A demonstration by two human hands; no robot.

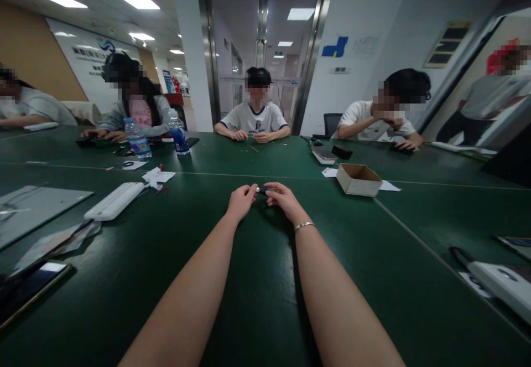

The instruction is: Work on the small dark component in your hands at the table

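Observation:
Both my arms stretch forward over the dark green table (pixel 257 300). Between my hands is a small, slim black object with a shiny silver part (pixel 261 190); its exact kind is too small to make out. My left hand (pixel 242 202) pinches the silver end, thumb and fingers closed. On the black end, the fingers of my right hand (pixel 284 198) are closed too, partly covering it. A silver bracelet (pixel 305 225) circles my right wrist.
An open cardboard box (pixel 358 180) stands to the right, a white power strip (pixel 115 201) lies left, and a phone (pixel 35 289) is at the near left. Two water bottles (pixel 179 134) stand farther back. Several people sit around the table, one person (pixel 254 118) directly opposite.

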